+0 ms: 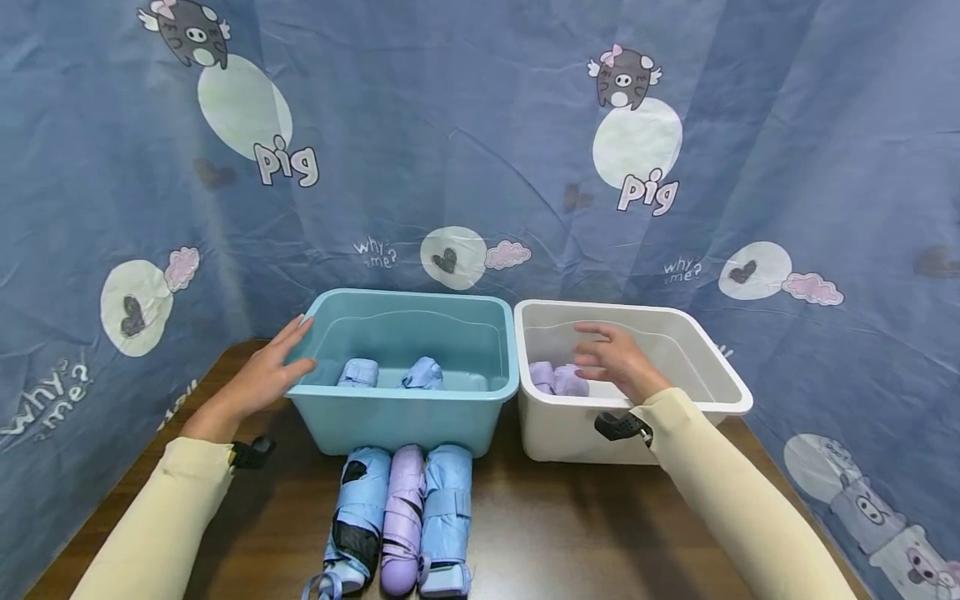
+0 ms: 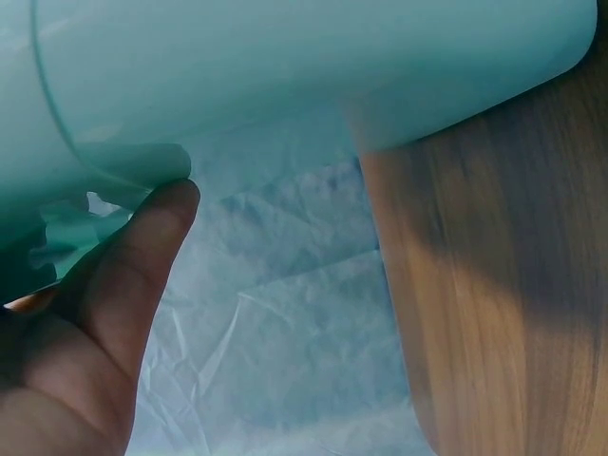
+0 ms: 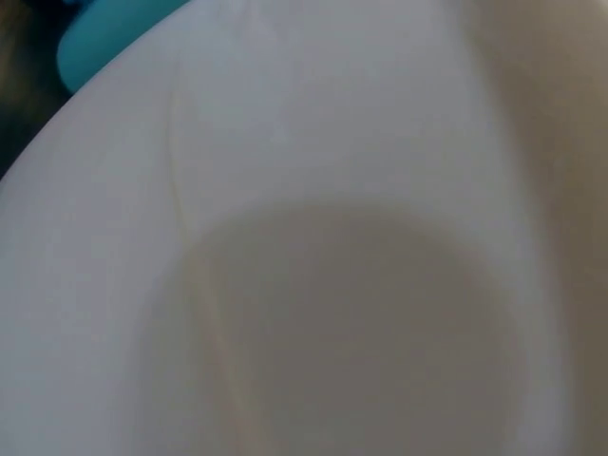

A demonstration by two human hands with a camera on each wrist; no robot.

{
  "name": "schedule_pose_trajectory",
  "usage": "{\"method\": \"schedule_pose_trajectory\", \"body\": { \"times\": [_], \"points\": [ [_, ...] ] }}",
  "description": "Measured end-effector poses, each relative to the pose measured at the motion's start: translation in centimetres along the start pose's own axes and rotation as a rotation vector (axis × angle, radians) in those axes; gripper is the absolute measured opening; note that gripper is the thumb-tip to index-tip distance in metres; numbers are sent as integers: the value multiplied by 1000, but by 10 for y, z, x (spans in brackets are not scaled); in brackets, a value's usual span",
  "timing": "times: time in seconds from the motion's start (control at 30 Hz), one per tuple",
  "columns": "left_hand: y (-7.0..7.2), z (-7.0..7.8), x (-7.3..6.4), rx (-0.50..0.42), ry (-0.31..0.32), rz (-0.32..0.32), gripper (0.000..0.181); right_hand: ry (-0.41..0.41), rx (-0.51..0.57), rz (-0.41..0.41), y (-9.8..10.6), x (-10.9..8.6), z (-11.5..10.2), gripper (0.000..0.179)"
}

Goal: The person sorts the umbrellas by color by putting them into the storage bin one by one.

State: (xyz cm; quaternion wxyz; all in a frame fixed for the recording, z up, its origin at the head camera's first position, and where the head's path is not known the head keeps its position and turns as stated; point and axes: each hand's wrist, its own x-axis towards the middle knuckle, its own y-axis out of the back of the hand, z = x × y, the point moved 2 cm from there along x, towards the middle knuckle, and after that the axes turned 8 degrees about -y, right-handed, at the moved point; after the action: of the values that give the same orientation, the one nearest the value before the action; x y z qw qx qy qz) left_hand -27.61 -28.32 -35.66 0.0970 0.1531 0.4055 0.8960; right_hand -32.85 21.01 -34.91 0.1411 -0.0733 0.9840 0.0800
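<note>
My left hand [image 1: 258,383] is at the left rim of a teal bin [image 1: 405,425], fingers straight and thumb apart. In the left wrist view the thumb [image 2: 161,228] lies right by the bin's edge. Inside that bin are two rolled blue umbrellas, one at the left [image 1: 359,372] and one near the middle [image 1: 423,374]. My right hand [image 1: 618,362] hovers over the white bin [image 1: 585,433] with loosely spread fingers and nothing in them. Beside it, two purple rolled umbrellas [image 1: 570,381] lie in the bin's left part. The right wrist view shows only the bin's pale wall [image 3: 332,114].
In front of the teal bin, three folded umbrellas lie side by side on the wooden table [image 1: 555,533]: a blue one [image 1: 360,500], a purple one [image 1: 403,521] and another blue one [image 1: 447,517]. A blue patterned cloth [image 1: 480,150] hangs behind the bins.
</note>
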Motion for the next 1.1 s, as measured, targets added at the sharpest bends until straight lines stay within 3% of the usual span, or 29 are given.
{"method": "schedule_pose_trajectory", "body": {
  "times": [0.43, 1.1],
  "points": [
    [1, 3, 5, -13, -10, 7, 73, 51, 111, 7, 5, -21, -16, 48],
    [1, 3, 0, -14, 11, 13, 74, 138, 103, -159, -31, -63, -19, 42]
  ]
}}
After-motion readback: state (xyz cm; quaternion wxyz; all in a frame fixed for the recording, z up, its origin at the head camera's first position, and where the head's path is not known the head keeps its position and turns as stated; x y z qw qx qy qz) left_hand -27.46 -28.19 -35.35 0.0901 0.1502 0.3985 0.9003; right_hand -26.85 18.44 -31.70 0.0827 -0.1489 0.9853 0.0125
